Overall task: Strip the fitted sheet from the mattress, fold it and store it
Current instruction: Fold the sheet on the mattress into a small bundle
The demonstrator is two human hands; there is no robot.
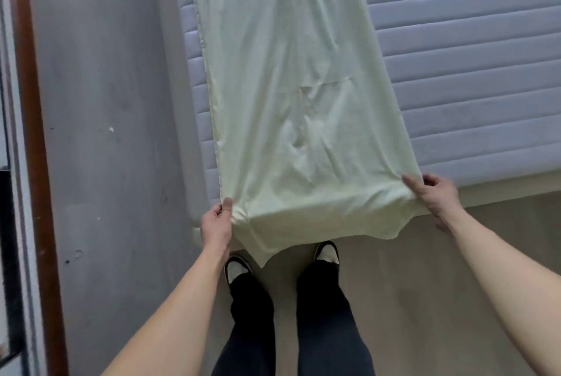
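Sheet point(297, 108): pale green strip along bare quilted mattress point(473, 78).
Hands: your left hand point(217, 225) and right hand point(437, 196) pinch its near corners.
Room: grey wall point(106, 102), light floor point(425, 284).

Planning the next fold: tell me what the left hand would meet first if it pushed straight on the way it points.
The left hand points up the bed while pinching the sheet corner. Going straight on, it would probably slide over the bare quilted mattress strip beside the sheet's left edge; depth is uncertain.
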